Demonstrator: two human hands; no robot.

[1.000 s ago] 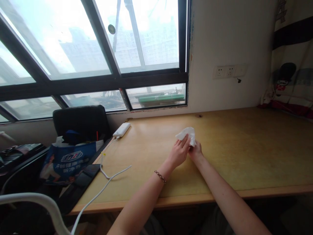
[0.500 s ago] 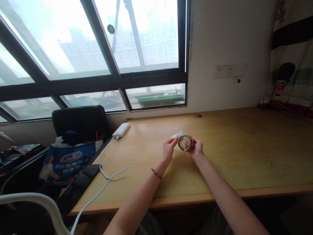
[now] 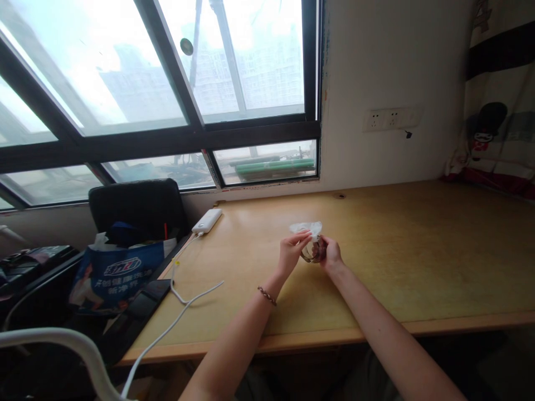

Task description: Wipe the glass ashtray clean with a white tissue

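My right hand is closed round the right side of a small, round, see-through glass cup with a dark, shiny rim; its exact kind is hard to make out. My left hand pinches a crumpled white tissue against the upper edge of the cup. The tissue spreads out beyond the left fingertips. Both hands are held close together over the wooden table, and the left fingers hide part of the cup.
A white power bank lies near the table's left edge, with a white cable trailing from it. Left of the table, a blue printed bag rests on a black chair. A window and wall sockets are behind.
My left hand has shifted slightly right and over the cup with the tissue, which now shows more spread out. The cup has tilted in my right hand.
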